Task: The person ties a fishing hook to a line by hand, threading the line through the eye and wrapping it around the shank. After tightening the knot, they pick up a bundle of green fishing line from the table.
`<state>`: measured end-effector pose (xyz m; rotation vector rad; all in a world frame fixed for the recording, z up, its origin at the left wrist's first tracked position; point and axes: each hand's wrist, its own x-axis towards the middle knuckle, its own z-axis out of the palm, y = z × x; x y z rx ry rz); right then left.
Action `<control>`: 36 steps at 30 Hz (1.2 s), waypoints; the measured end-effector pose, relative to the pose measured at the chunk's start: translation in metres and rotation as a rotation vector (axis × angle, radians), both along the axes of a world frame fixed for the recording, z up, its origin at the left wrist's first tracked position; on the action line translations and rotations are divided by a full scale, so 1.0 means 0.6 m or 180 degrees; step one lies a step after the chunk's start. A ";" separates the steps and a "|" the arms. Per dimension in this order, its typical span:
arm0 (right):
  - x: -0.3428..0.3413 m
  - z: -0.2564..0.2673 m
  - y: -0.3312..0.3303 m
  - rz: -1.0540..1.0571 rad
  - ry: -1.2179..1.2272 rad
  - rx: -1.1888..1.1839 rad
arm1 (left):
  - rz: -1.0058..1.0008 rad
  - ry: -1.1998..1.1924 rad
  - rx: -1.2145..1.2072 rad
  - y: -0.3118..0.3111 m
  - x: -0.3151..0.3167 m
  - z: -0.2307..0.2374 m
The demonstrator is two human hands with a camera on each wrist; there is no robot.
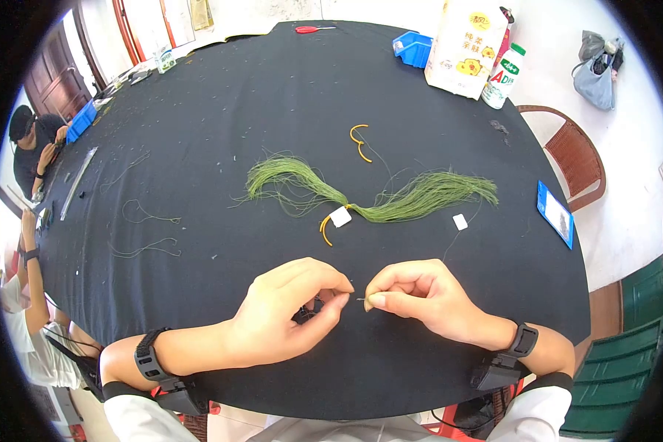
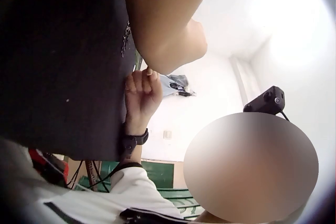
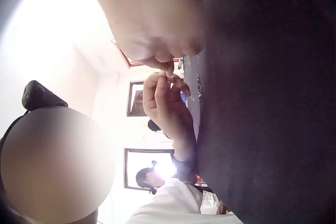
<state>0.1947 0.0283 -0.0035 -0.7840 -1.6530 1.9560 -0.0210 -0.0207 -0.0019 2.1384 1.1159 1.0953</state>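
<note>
The right hand pinches one thin thing; the left hand has thumb and index finger nearly together, but I cannot tell what they hold. Only the head view shows one green thread bundle and two white squares on the table, far from the two hands' near edge; only the wrist views show one dark head camera.

Black-covered table, green strand bundle, yellow curved piece, blue bin
</note>
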 end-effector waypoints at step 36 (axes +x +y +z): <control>0.000 0.001 -0.004 0.0052 -0.0251 0.0404 | -0.0152 0.0161 0.0461 0.004 0.005 -0.009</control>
